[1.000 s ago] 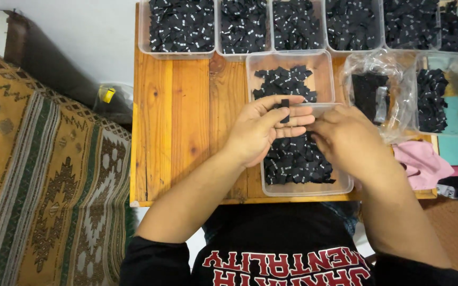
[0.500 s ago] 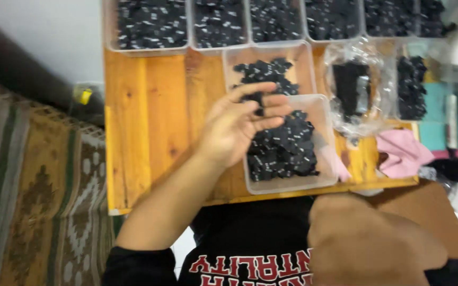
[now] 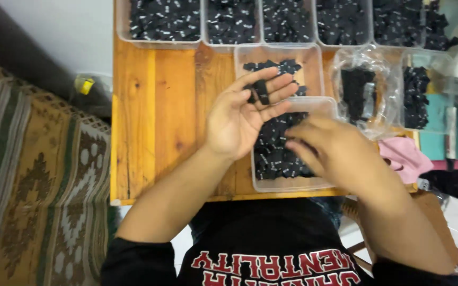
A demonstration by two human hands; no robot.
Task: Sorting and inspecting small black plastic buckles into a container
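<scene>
My left hand point(image 3: 242, 116) is raised palm-up over a small wooden table point(image 3: 155, 116), with a few small black labels point(image 3: 261, 91) resting across its fingers. My right hand point(image 3: 327, 145) is blurred and reaches into the near clear plastic tray point(image 3: 292, 184), which is full of small black labels point(image 3: 274, 153); its fingertips touch the pile. Whether it grips a piece is hidden. A second clear tray point(image 3: 314, 58) behind holds fewer black pieces.
A row of several clear trays point(image 3: 165, 21) packed with black labels lines the table's far edge. Clear plastic bags point(image 3: 361, 90) of black pieces and a pink cloth point(image 3: 406, 156) lie at the right. A patterned rug point(image 3: 33, 185) covers the floor at left.
My right hand left the left hand, dropped low out of the work area, then came back up into the near tray. My left hand stayed over the table holding labels.
</scene>
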